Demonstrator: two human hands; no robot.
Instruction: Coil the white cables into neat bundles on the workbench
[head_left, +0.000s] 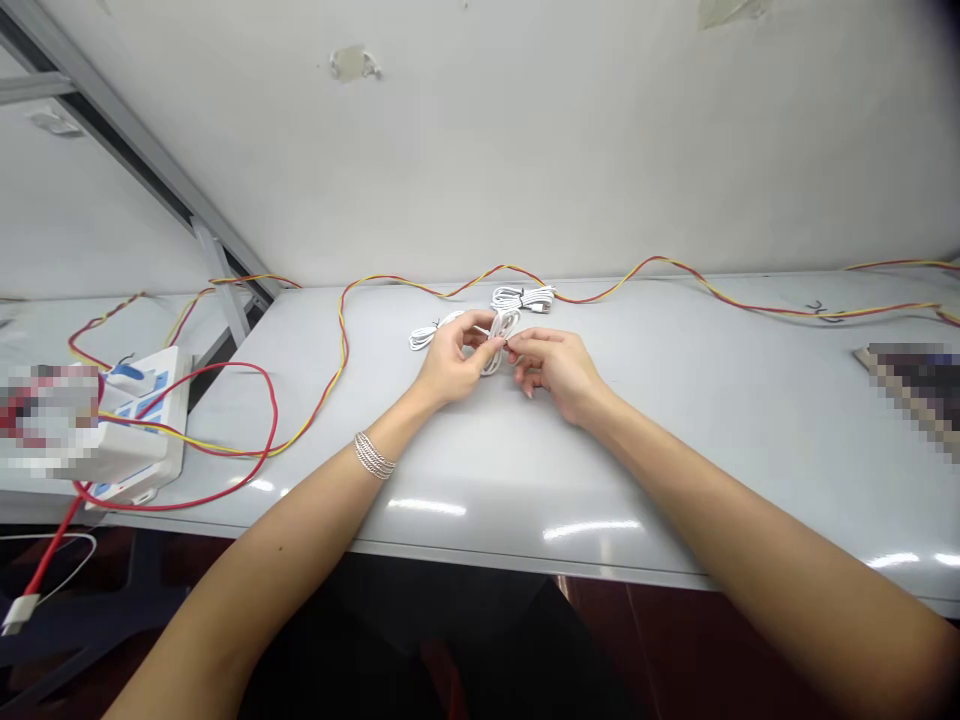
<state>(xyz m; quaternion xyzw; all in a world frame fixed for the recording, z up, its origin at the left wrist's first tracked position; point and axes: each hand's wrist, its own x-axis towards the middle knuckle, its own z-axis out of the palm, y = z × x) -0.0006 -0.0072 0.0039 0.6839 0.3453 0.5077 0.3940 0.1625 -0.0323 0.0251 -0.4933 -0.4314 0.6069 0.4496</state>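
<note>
The white cable (505, 322), wound into a long looped coil, is between the two hands over the grey table (720, 400), in the one head view. Its long axis runs away from the person, the far end leaning a little to the right; loops show beyond and below the left thumb.

The left hand (454, 358) is the nearer, for it holds the coil: its thumb and fingers pinch the middle from the left side. From that grip, the right hand (559, 362) lies just to the right, its thumb and forefinger drawn together at the coil's right edge, the other fingers curled loosely. A small dark bit shows at those fingertips; it is too small to tell whether they pinch it.

Just beyond the held coil lies a tied white bundle (517, 298), and to the left another bundle (424, 336), partly behind the left hand.
</note>
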